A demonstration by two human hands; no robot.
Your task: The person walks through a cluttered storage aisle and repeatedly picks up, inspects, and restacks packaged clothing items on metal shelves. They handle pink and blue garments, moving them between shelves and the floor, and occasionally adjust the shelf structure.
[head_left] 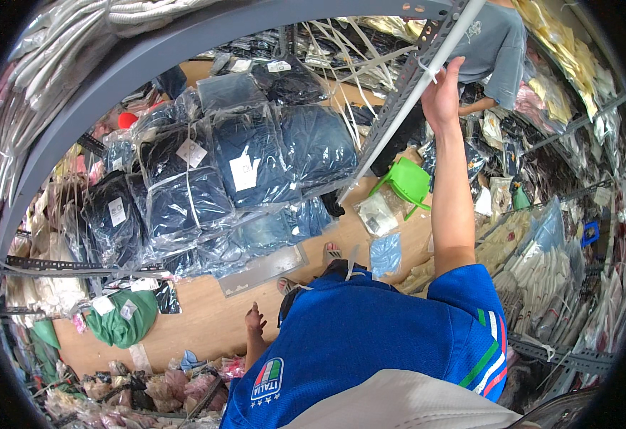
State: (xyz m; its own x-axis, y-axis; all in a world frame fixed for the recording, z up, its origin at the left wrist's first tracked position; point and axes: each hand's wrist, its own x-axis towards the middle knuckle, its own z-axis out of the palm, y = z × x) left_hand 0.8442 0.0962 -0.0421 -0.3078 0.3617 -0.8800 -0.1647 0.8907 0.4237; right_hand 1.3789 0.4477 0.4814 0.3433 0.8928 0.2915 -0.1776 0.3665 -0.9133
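Note:
My right arm stretches up and forward, with my right hand [441,101] beside a slanting white pole [403,107] and the perforated metal upright next to it. The visible fingers of that hand are stretched out and hold nothing I can see; whether it touches the pole I cannot tell. Low at my left side hangs my left hand [255,319], loosely open, with no object in it. Ahead of me, a shelf carries stacks of folded dark blue garments in clear plastic bags [247,154], some with white tags [243,171].
A green plastic stool [404,183] stands on the wooden floor [205,311], near a light-blue packet [386,254]. A green bundle [122,318] lies at left. Racks of bagged clothes [541,264] line the right. Another person in a grey shirt [490,53] stands beyond my right hand.

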